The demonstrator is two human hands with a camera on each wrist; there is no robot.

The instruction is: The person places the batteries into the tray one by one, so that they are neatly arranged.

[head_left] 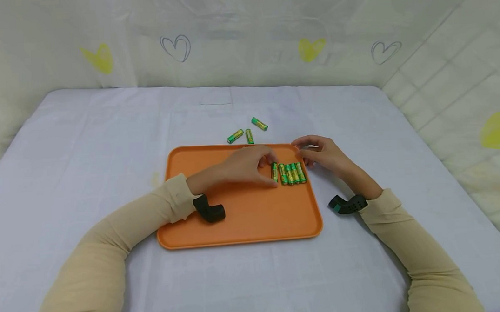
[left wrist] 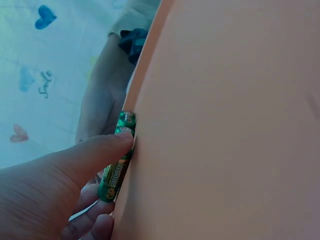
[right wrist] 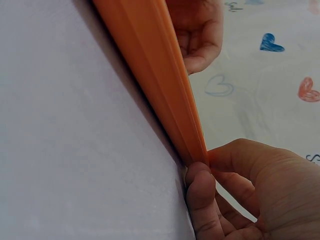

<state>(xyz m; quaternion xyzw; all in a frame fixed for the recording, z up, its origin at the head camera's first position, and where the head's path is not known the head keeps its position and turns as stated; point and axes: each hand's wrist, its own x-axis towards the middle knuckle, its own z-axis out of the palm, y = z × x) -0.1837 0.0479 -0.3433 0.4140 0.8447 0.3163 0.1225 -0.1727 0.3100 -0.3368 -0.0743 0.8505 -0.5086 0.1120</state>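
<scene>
Pinched between the thumb and fingers of my left hand [head_left: 248,166] is a green and gold battery [head_left: 274,172], low over the orange tray [head_left: 244,212]. In the left wrist view, the thumb lies across the battery [left wrist: 116,177] near its upper end. Just to its right, several matching batteries [head_left: 292,173] lie side by side in a row along the tray's right side. My right hand [head_left: 323,153] grips the tray's far right corner. The right wrist view shows its thumb and fingers at the tray's outer wall [right wrist: 165,95].
Beyond the tray's far edge, three loose batteries lie on the white tablecloth [head_left: 65,150]: one angled battery [head_left: 234,136], one nearly upright in view [head_left: 249,136], and a farther one [head_left: 259,124]. A pale sheet with hearts [head_left: 245,40] hangs behind the table.
</scene>
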